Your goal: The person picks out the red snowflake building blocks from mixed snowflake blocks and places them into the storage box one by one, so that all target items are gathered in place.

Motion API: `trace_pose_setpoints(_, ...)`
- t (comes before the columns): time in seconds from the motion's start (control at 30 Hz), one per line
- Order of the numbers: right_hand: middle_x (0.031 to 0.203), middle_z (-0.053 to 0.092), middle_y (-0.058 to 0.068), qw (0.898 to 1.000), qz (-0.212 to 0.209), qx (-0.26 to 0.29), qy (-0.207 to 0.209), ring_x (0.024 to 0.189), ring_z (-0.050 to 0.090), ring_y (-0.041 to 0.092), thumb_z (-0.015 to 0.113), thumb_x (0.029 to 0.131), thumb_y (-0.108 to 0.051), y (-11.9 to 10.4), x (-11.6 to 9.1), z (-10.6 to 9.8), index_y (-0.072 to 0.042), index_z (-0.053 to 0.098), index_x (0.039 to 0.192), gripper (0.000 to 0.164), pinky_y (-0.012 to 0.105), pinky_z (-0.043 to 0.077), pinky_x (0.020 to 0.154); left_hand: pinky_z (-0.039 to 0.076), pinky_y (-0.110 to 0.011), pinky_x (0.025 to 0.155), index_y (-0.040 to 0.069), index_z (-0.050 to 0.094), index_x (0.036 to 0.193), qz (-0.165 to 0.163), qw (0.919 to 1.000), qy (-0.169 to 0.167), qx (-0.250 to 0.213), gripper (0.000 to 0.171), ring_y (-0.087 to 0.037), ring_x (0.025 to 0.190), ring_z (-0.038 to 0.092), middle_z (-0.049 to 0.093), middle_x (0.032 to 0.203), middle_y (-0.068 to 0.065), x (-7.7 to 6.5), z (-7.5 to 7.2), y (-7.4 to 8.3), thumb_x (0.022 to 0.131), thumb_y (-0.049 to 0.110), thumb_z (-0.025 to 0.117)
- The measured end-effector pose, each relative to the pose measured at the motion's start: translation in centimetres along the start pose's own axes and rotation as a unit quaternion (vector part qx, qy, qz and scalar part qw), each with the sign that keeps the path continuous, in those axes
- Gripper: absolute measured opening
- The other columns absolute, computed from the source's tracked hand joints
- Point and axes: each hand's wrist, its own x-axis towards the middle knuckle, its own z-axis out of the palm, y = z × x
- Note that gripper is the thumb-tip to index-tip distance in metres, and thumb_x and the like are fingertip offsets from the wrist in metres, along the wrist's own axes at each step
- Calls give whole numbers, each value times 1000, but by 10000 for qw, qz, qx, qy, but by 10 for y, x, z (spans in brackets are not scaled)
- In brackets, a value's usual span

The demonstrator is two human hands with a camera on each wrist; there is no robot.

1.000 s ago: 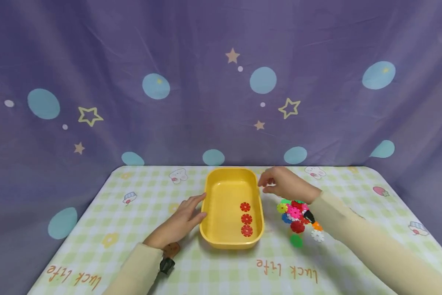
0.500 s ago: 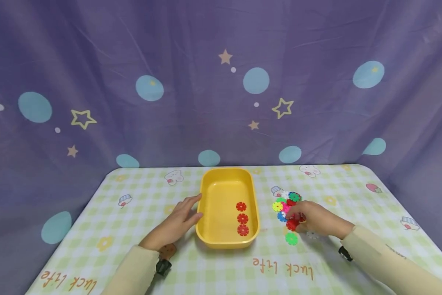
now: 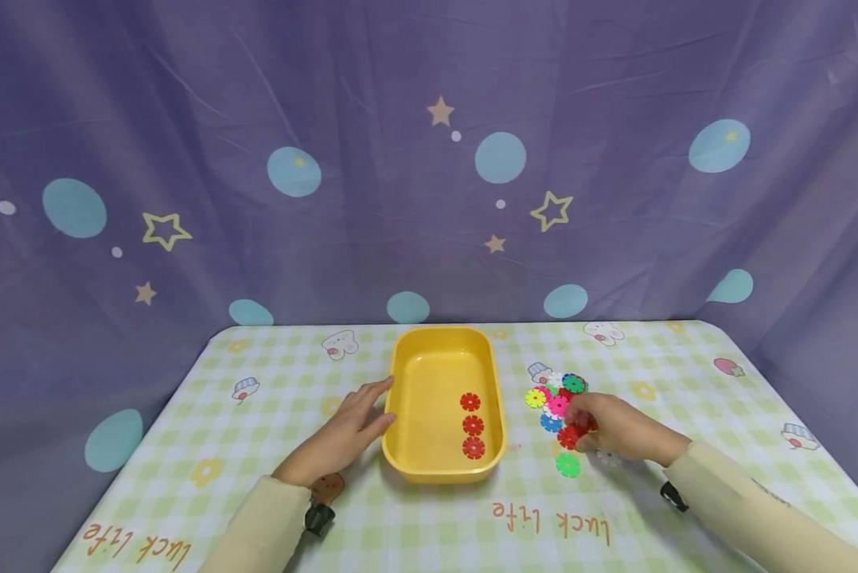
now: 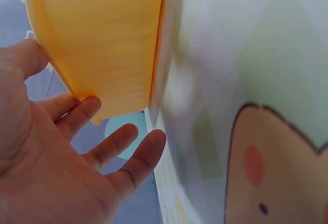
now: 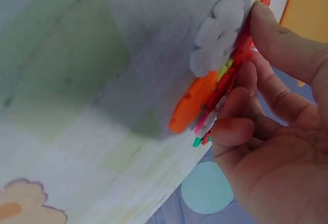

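"What are you doing just now?"

"Picking through a loose cluster of bright, notched plastic discs (image 3: 558,405) on the tablecloth, I'd say. My right hand (image 3: 618,427) is down at its near side, fingers curled in, the thumb against a flat red plastic disc with a notched edge (image 3: 568,437). Whether I have it pinched, I cannot tell."

"And the other hand?"

"My left hand (image 3: 336,444) rests its fingertips on the rim of a yellow, glossy, round-cornered plastic tray (image 3: 429,450), fingers loosely spread."

"What does the next move call for?"

"A light thumb-and-finger pinch on one disc's edge, I think, leaving its neighbours lying."

"How do the discs look?"

"Thin and toothed like little flowers; some overlap. Beside my hand lie an orange disc (image 5: 193,106) and a white one with rounded petals (image 5: 218,37). Three red discs (image 3: 473,426) lie in a row along the tray's right side."
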Motion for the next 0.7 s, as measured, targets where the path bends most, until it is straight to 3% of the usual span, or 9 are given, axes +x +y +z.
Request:
trace_pose_setpoints(0.2, 71, 53, -6, 9995, -322, 47, 3, 65, 47, 9, 79, 76, -5, 1, 2, -2, -17, 58, 81, 24, 26, 41, 60, 29, -52, 103, 12, 25, 151, 12, 10000, -27, -33, 62, -25, 133, 28, 30, 149, -2, -1, -1, 1, 100, 41, 45)
trace_pose_setpoints(0.33, 77, 61, -5, 9963, -786, 340, 113, 67, 56, 11, 69, 82, 6, -5, 8, -11, -14, 65, 88, 21, 26, 47, 62, 29, -52, 103, 12, 25, 151, 3, 10000, -37, 0, 61, -24, 133, 28, 30, 149, -2, -1, -1, 1, 100, 41, 45)
trace_pose_setpoints(0.53, 89, 67, -6, 9893, -1196, 438, 717, 74, 64, 17, 69, 84, 2, -23, 29, -28, -12, 69, 102, 23, 26, 52, 69, 28, -51, 104, 12, 25, 151, -22, 10000, -30, -24, 60, -24, 133, 27, 29, 150, -2, -1, -1, 3, 100, 37, 46)
trace_pose_setpoints(0.7, 87, 69, -6, 9778, -1733, 537, 1051, 73, 64, 10, 72, 84, -5, -43, 54, -29, -16, 68, 99, 19, 26, 53, 67, 28, -51, 104, 11, 25, 151, -42, 10000, -52, -32, 61, -24, 134, 27, 29, 150, -2, -1, -2, 4, 100, 39, 45)
